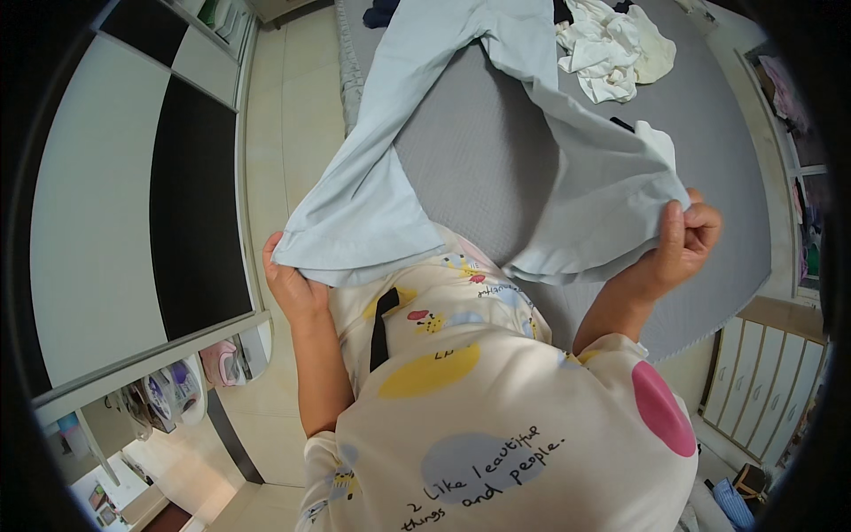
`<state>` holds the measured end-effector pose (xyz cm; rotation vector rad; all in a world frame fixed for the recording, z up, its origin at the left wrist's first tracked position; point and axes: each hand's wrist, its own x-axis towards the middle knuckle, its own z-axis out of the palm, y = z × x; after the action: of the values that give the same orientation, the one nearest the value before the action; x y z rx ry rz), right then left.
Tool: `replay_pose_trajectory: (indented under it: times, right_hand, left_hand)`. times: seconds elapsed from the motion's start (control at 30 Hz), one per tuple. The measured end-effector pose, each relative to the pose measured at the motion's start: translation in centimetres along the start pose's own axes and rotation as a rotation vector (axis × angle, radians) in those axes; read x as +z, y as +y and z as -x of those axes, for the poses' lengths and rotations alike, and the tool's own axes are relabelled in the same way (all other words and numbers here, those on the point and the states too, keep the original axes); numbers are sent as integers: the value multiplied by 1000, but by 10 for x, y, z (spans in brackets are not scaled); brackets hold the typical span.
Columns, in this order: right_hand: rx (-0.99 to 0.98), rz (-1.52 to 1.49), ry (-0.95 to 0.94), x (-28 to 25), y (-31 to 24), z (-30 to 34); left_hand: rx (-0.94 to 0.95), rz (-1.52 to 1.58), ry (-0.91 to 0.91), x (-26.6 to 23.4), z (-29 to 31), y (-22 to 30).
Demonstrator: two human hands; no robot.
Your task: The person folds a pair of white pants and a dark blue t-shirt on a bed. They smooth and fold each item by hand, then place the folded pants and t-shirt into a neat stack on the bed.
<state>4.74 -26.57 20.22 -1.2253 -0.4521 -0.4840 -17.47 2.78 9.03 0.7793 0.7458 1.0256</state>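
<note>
Pale blue wide-legged trousers (372, 133) stretch over the bed, with the two legs spread apart and the hems toward me. My left hand (295, 282) grips the outer corner of the left hem; its fingers are partly hidden behind the cloth. At the right, my right hand (684, 241) pinches the outer edge of the other leg near its hem. Both hems hang open and slightly raised in front of my patterned cream top. The waist end runs out of the picture at the top.
A grey quilted bed cover (479, 168) lies under the trousers. Crumpled white clothes (612, 49) are heaped at the far right, and a dark garment (379, 12) lies at the far left. A black-and-white sliding wardrobe (191, 195) stands left; a white drawer unit (762, 386) stands right.
</note>
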Motion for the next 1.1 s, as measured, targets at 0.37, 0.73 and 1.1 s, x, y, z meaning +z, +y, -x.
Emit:
replay_pose_trajectory:
  times: [0.37, 0.73, 1.1]
  right_hand:
    - [-47, -27, -205, 17, 9, 11]
    - [-33, -34, -244, 13, 12, 14]
    - [-31, 191, -474, 20, 22, 19]
  left_hand:
    - [-129, 134, 207, -34, -20, -14]
    - [-301, 291, 202, -69, -33, -32]
    - [-298, 279, 225, -61, -23, -32]
